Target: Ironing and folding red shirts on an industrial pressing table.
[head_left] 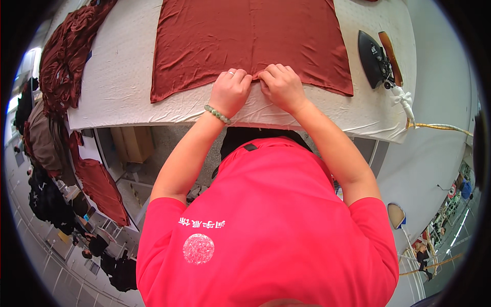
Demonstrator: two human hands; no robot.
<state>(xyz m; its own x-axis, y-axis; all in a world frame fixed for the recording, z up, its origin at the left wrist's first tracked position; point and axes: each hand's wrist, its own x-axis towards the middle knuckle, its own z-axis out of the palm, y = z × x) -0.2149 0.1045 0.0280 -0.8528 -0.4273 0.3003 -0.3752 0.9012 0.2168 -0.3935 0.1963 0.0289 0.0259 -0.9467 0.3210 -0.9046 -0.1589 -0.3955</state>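
A rust-red piece of fabric [204, 41] lies spread over the white padded ironing table [117, 77], its near edge a little in from the table's front. My left hand [230, 92], with a ring and a green bead bracelet [218, 114] at the wrist, pinches that near edge at about its middle. Close beside it, my right hand [283, 87] pinches the same edge, fingers curled. The two hands are a small gap apart, and a bit of the hem shows between them. Light creases run across the fabric.
To the right on the table lies an iron [373, 59] with a wooden handle; its cloth-wrapped hose [404, 102] runs off right. Bunched rust-red fabric [66, 56] hangs at the far left. A cardboard box [134, 143] stands below the table. People are in the left background.
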